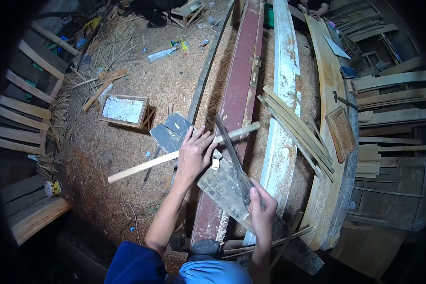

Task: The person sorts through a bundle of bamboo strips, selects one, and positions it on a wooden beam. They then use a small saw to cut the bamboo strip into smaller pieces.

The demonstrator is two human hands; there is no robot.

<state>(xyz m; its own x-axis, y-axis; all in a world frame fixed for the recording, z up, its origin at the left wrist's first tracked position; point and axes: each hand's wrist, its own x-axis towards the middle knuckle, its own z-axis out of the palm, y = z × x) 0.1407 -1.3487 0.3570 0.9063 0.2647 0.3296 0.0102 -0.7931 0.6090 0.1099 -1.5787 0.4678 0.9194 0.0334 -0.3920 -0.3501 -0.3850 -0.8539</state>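
Note:
Near the middle, my left hand [192, 154] presses on a pale wooden strip [149, 167], its fingers bent over the strip against a dark board. The strip slants from lower left to upper right. My right hand [261, 208] is closed around the lower end of a long dark saw-like tool [233, 156], whose narrow end points up and away, close to the strip's right part. Beneath both lies a worn grey board [227, 189], across a long dark red beam [234, 94]. A small pale block [216, 164] sits just right of my left hand.
Thin wooden strips [298, 132] lie over the white beam [285, 85] at right. A hammer [344, 100] rests on the long plank [327, 80]. A small stool [124, 108] stands on the shavings-covered floor at left. Part of another person shows at the top right.

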